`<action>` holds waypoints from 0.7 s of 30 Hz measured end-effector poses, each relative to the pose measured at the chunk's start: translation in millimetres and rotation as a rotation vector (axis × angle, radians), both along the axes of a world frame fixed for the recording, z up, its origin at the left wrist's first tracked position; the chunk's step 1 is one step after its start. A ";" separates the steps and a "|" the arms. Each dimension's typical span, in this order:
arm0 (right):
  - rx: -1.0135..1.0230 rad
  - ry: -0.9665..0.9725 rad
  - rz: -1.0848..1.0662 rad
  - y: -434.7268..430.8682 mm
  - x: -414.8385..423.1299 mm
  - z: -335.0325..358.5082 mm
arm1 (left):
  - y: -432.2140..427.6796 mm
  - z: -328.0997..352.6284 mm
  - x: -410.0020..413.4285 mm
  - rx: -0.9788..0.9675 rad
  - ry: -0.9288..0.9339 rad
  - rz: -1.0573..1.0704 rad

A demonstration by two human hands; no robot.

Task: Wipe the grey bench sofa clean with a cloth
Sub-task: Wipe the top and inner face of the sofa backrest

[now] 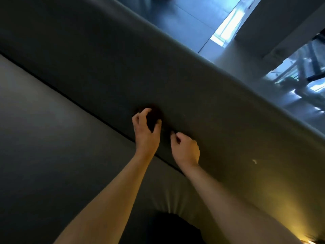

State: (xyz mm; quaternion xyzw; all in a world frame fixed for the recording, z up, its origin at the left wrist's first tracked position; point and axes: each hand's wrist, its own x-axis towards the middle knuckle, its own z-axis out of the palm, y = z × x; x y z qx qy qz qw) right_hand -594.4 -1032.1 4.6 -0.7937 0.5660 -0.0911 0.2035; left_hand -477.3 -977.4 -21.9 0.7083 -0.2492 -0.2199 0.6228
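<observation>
The grey bench sofa (91, 71) fills most of the view, its backrest running diagonally above the seat cushion (44, 138). My left hand (146, 131) grips a small dark cloth (153, 117) bunched against the lower backrest, just above the seam. My right hand (184, 148) is close beside it on the right, fingers curled with nothing visible in them, resting near the backrest surface. A small pale speck (254, 161) shows on the backrest further right.
Beyond the top edge of the backrest lies a shiny tiled floor (198, 20) with bright window reflections. A dark-clothed knee (172, 229) presses into the seat at the bottom. Warm yellow light glows at the bottom right corner.
</observation>
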 end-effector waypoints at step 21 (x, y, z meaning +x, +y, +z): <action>-0.840 0.076 0.586 -41.1 -58.0 59.1 | -20.4 6.9 -55.5 -0.044 0.055 0.315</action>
